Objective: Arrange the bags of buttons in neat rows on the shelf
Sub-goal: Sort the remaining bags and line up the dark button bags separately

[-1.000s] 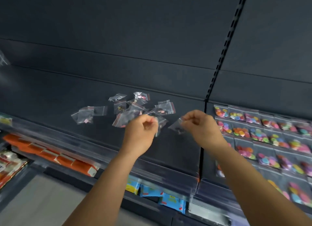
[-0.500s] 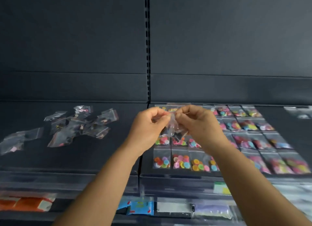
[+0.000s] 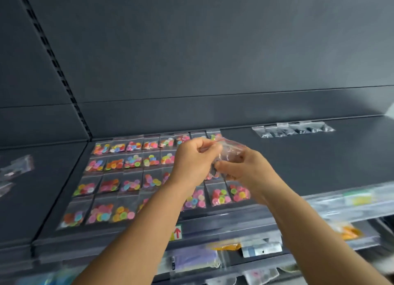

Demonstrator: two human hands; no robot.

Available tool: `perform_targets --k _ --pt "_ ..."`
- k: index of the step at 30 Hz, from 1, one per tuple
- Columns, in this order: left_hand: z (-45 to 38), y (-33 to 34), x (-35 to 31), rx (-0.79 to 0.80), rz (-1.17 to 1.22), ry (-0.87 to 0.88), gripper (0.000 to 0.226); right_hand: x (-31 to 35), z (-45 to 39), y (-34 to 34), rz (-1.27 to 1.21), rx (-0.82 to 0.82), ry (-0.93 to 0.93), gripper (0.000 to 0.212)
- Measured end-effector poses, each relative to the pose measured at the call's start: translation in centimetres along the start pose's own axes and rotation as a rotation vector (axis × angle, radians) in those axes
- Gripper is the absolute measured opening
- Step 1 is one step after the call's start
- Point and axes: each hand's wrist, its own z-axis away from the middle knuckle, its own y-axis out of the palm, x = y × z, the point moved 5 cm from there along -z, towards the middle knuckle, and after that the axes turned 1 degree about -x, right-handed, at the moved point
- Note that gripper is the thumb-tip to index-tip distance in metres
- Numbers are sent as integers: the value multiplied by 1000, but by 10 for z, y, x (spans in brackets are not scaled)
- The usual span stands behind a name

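Both my hands hold one small clear bag [image 3: 231, 151] with a red zip strip above the dark shelf [image 3: 319, 157]. My left hand [image 3: 191, 163] pinches its top edge and my right hand [image 3: 245, 169] grips its lower part. Under and left of my hands, several bags of bright buttons [image 3: 132, 178] lie in neat rows on the shelf. A short row of bags with dark contents [image 3: 292, 129] lies at the shelf's back right. A few loose clear bags [image 3: 15, 171] lie blurred at the far left.
A slotted upright [image 3: 53, 63] divides the dark back panel. Clear plastic strips run along the shelf's front edge [image 3: 341, 201]. The lower shelves hold packets, among them orange ones [image 3: 349, 231] and a purple one [image 3: 194, 261].
The view has swung right, so the loose pile slid to the far left edge. My hands, still holding the clear bag together, now hover over the right end of the button rows.
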Motion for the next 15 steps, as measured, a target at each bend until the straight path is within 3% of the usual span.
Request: perform_targets --k 4,8,15 --pt "-8 45 -10 34 -13 12 4 -16 -6 -56 0 -54 69 6" --pt "-23 75 -11 55 -18 11 5 -27 -14 -95 -33 -221 77 21" --pt "-63 109 -14 160 -23 72 7 -25 -34 -118 -11 -313 53 15"
